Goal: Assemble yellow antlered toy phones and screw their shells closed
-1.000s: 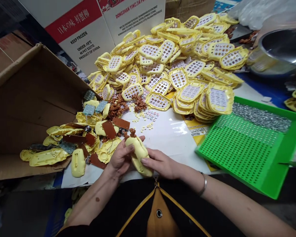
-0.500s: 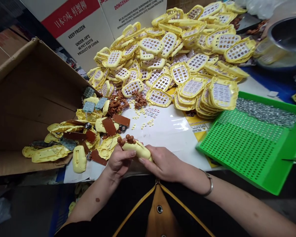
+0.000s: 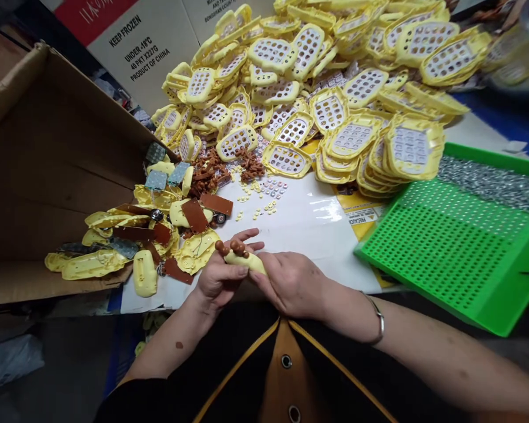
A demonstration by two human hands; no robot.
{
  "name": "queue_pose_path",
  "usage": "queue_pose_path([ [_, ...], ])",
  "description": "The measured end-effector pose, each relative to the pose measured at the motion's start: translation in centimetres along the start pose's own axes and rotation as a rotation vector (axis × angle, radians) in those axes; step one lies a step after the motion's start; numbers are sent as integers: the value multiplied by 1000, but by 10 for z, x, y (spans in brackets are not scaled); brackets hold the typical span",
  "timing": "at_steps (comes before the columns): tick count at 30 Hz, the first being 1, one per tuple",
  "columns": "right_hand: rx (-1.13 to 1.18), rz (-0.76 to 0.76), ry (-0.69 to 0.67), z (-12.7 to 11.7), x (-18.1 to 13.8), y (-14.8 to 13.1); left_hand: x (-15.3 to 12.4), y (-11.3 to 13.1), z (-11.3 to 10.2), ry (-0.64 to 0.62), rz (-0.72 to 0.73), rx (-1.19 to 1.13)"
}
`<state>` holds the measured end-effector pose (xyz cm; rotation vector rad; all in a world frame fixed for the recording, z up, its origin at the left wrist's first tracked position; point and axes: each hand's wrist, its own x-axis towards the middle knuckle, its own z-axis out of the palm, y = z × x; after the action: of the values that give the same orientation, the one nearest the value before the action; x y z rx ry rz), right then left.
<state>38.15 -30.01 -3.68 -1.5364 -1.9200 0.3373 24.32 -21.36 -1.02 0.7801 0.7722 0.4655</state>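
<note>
From where I am standing, the left hand (image 3: 220, 281) is gripping the knobbed end of a pale yellow, rounded plastic casing (image 3: 252, 264) fitted with glossy brown knobs (image 3: 238, 248), its thumb pressing the near side. The right hand (image 3: 296, 286) is clamping the other end. Both are holding the casing before the torso, near the white-covered tabletop's (image 3: 311, 220) near edge. The underside is hidden; I cannot tell how the fingertips are meeting it. Thin brown rectangular boards (image 3: 194, 215) are lying leftward; a green perforated plastic tray (image 3: 445, 241) is sitting rightward.
</note>
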Motion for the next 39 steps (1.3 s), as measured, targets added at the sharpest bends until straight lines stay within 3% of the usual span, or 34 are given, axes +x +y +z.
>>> queue_pose_path([
  [5,70,-32,98,3,-6,7,0,-2,3,11,10,50],
  [8,100,-33,86,-1,-8,12,0,-3,1,26,63,-22],
  [15,-62,41,56,6,-6,10,7,-4,4,22,86,-100],
  [20,320,185,103,11,-6,22,5,-3,6,131,129,-16],
  [23,446,245,239,4,-10,29,2,4,1,163,214,273],
  [26,404,147,413,-7,-9,31,-2,12,3,78,287,756],
  [30,457,77,282,-10,-8,30,-5,15,17,-67,429,1279],
  [35,577,139,382,-3,-17,29,-7,3,28,-127,547,1483],
  [39,541,149,528,6,-17,24,-6,-6,33,-64,609,1529],
])
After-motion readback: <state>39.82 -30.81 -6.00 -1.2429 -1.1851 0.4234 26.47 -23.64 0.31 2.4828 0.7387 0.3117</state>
